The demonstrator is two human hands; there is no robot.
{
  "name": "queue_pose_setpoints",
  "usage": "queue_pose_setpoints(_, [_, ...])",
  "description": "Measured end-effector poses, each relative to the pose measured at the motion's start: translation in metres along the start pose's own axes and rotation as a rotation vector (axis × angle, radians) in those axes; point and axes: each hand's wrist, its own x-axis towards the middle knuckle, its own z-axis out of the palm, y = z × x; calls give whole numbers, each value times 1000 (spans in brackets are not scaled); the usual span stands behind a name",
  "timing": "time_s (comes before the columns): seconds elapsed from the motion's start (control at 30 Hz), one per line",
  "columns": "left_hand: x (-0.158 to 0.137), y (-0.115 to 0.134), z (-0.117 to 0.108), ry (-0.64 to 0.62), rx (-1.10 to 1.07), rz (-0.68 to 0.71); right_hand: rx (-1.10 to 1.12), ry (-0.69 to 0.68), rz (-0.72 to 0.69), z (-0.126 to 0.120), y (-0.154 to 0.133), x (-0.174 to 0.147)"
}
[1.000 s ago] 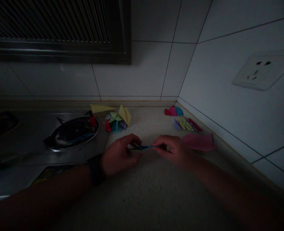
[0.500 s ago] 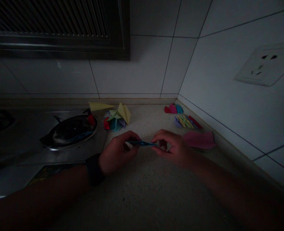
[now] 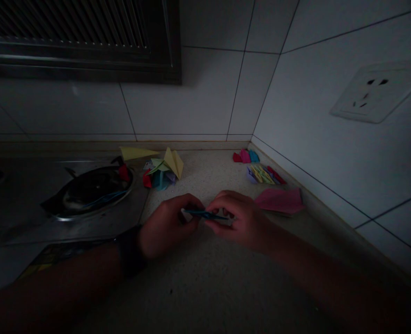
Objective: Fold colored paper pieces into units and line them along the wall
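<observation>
A thin piece of folded blue paper (image 3: 202, 213) is held nearly edge-on above the counter. My left hand (image 3: 170, 222), with a dark band on its wrist, pinches the paper's left part. My right hand (image 3: 242, 217) pinches it from the right, thumb below and fingers above. The two hands' fingertips are close together near the middle of the paper. Fingers hide parts of it, and the dim light blurs its folds. Just beyond my right hand lies a pink paper stack (image 3: 280, 200).
Folded paper pieces (image 3: 163, 171) lie in a pile beside the gas stove (image 3: 97, 185). Small folded papers (image 3: 263, 174) and a red, pink and blue group (image 3: 246, 156) sit near the corner. A range hood (image 3: 87, 55) hangs above; a socket (image 3: 368, 93) is on the right wall.
My right hand has shifted left along the blue paper, closer to my left hand. Both hands are slightly lower in view. The camera has turned slightly right.
</observation>
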Motion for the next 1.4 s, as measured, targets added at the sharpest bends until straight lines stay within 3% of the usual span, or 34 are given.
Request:
queue_pose_setpoints(0.37, [2,-5,1,90,-18,20,-17,37,79,0,-2,4])
queue_pose_setpoints(0.5, [2,-5,0,142,-40,26,8,5,202,1,1,3])
queue_pose_setpoints(0.63, [0,-4,-1,130,-84,5,169,-13,416,7,8,1])
queue_pose_setpoints(0.8, [-3,-2,-1,171,-131,36,469,-9,558,10,16,4])
queue_pose_setpoints(0.97, [-6,2,-4,154,-27,111,661,-53,702,8,17,5])
queue_pose_setpoints(1.2, [-3,-1,-7,136,20,107,816,-116,726,12,19,0])
queue_pose_setpoints(1.4, [-5,-1,-7,122,52,184,811,-199,742,11,17,0])
